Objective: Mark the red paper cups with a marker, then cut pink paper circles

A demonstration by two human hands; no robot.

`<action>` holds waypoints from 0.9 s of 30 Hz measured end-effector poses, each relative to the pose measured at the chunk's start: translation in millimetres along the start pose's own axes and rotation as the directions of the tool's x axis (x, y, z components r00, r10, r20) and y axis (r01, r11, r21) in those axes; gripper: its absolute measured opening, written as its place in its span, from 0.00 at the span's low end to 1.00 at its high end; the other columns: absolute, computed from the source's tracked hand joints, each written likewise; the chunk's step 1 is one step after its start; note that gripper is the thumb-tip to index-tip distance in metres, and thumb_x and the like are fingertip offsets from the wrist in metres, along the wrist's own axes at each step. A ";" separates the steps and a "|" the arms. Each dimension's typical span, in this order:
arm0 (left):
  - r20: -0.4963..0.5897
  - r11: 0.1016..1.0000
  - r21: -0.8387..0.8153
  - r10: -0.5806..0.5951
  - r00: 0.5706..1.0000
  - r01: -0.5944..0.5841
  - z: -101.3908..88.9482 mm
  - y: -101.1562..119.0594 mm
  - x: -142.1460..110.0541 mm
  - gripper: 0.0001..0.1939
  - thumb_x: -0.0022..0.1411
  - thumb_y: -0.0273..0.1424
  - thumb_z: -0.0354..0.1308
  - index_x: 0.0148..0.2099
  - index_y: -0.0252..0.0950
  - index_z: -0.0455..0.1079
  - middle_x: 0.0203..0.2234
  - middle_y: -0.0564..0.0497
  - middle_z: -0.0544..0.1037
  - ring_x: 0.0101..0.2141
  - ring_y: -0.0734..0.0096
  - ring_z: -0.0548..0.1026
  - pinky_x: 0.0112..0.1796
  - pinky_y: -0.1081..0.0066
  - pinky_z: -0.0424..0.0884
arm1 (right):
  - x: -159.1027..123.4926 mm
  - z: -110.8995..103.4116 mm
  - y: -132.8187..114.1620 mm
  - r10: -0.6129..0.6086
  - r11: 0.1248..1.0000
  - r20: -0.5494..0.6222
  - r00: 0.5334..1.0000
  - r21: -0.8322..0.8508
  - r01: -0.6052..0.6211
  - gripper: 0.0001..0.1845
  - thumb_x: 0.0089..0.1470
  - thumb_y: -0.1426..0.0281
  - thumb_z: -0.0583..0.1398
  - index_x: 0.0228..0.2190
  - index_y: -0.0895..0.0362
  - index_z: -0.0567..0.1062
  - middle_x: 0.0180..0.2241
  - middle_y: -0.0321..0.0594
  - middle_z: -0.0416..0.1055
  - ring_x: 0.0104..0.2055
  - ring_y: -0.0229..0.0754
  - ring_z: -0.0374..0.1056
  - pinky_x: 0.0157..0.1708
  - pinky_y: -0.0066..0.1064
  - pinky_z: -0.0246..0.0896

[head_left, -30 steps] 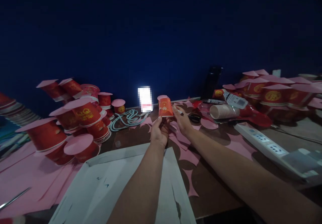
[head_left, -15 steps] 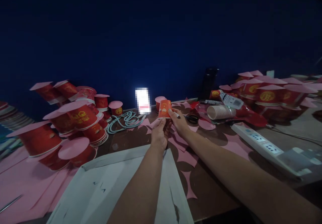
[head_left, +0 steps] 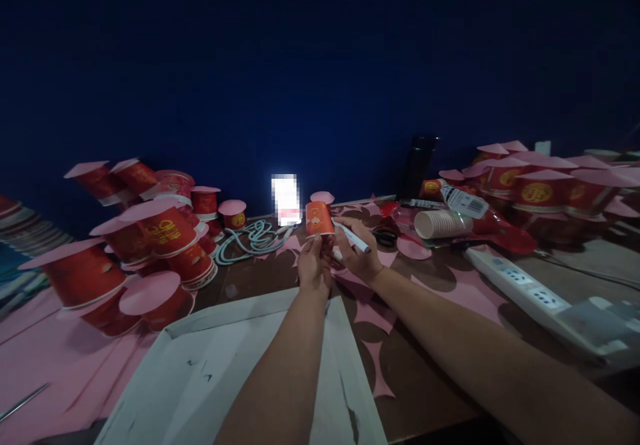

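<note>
A red paper cup [head_left: 320, 218] with a pale print is upside down in front of me, its white rim at the bottom. My left hand [head_left: 314, 265] grips that rim from below, fingers closed. To the cup's right, my right hand [head_left: 359, 248] is closed on a white marker pen [head_left: 351, 237], whose front end points at the cup's side. Part of my right fingers is hidden behind the pen. Just behind the cup shows a pink paper disc [head_left: 321, 197] on another cup.
Red cups with pink discs [head_left: 165, 228] pile up at the left, more [head_left: 543, 188] at the right. A white tray-like board [head_left: 240, 358] lies in front. Nearby are a coiled cable [head_left: 250, 241], a bright phone [head_left: 286, 198], stacked cups [head_left: 440, 225], scissors [head_left: 385, 236] and a power strip [head_left: 525, 288].
The cup has moved slightly left and turned more upright. My right hand has come off the cup's side, and the pen has swung round so its length shows with its front end toward the cup.
</note>
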State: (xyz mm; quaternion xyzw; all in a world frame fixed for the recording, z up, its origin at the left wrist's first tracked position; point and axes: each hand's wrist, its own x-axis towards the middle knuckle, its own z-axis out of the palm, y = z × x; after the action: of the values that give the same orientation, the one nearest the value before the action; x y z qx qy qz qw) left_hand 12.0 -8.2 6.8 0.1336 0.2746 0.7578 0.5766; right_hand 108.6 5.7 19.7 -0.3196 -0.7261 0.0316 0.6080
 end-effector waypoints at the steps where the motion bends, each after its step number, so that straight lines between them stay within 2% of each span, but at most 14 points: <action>1: 0.008 1.000 0.007 0.009 1.000 -0.009 -1.1 -0.5 0.6 0.05 0.49 0.25 0.63 0.29 0.31 0.70 0.23 0.51 0.76 0.25 0.77 0.75 0.33 0.76 0.71 | -0.8 0.1 -1.1 -0.014 1.000 -0.001 1.000 -0.009 0.014 0.11 0.57 0.68 0.54 0.42 0.56 0.70 0.39 0.45 0.72 0.42 0.43 0.69 0.43 0.37 0.65; 7: 0.014 0.998 0.034 0.043 0.999 -0.044 -2.7 -0.4 0.6 0.08 0.45 0.27 0.66 0.29 0.30 0.70 0.22 0.52 0.74 0.25 0.77 0.74 0.34 0.75 0.70 | -3.6 1.9 -1.9 0.025 0.999 0.023 0.999 -0.021 -0.024 0.09 0.56 0.67 0.55 0.39 0.55 0.69 0.35 0.42 0.71 0.35 0.41 0.69 0.35 0.34 0.66; 13: 0.015 0.999 0.012 0.050 0.999 -0.050 -4.0 -2.1 2.3 0.09 0.44 0.26 0.67 0.30 0.31 0.71 0.24 0.51 0.75 0.26 0.77 0.74 0.35 0.74 0.70 | -3.8 2.7 -1.8 0.086 0.996 0.059 0.995 -0.012 -0.086 0.07 0.56 0.67 0.55 0.36 0.55 0.71 0.32 0.41 0.72 0.34 0.42 0.70 0.35 0.35 0.66; 20: 0.020 0.997 0.047 0.053 0.998 -0.054 -6.1 -3.9 3.5 0.10 0.44 0.28 0.67 0.29 0.31 0.71 0.24 0.52 0.75 0.26 0.77 0.74 0.34 0.74 0.70 | -4.6 4.3 0.0 0.104 0.994 0.067 0.992 -0.041 -0.102 0.09 0.57 0.64 0.54 0.35 0.54 0.72 0.31 0.42 0.73 0.30 0.41 0.70 0.30 0.33 0.67; 27: 0.033 0.997 0.046 0.061 0.998 -0.062 -5.5 -3.7 1.9 0.09 0.43 0.27 0.67 0.30 0.32 0.71 0.25 0.52 0.76 0.26 0.77 0.74 0.34 0.75 0.70 | -3.7 4.3 -1.4 0.103 0.993 0.061 0.993 -0.058 -0.099 0.09 0.57 0.63 0.54 0.34 0.54 0.71 0.31 0.41 0.73 0.30 0.41 0.69 0.31 0.33 0.66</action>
State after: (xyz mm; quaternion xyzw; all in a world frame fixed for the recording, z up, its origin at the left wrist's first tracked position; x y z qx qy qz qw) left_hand 11.6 -7.2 0.0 0.1677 0.2789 0.7663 0.5539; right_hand 104.4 4.3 16.0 -0.3713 -0.7287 0.0526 0.5731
